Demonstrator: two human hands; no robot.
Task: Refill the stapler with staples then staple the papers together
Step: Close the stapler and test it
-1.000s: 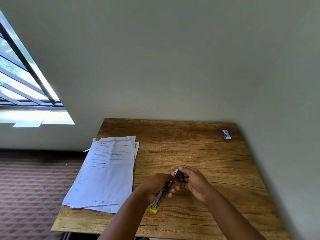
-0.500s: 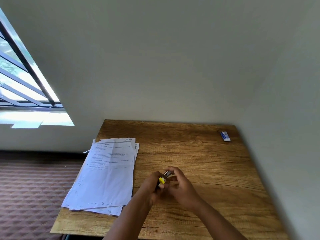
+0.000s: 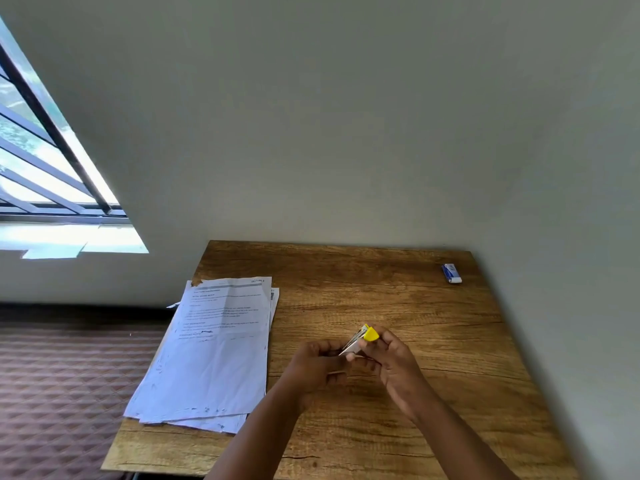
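A small metal stapler (image 3: 360,339) with a yellow end is held just above the middle of the wooden table (image 3: 398,299), its yellow end pointing up and away from me. My left hand (image 3: 317,365) grips its near end and my right hand (image 3: 393,358) pinches it by the yellow end. A loose stack of printed white papers (image 3: 214,351) lies on the table's left side, overhanging the left edge. A small blue and white staple box (image 3: 451,273) lies at the far right corner.
The table stands in a corner, with grey walls behind and to the right. A barred window is at the left. Brown patterned floor (image 3: 62,382) shows beyond the table's left edge.
The stapler has been turned end over end: its yellow end pointed down toward me one second ago and now points up and away. Both hands stayed on it.
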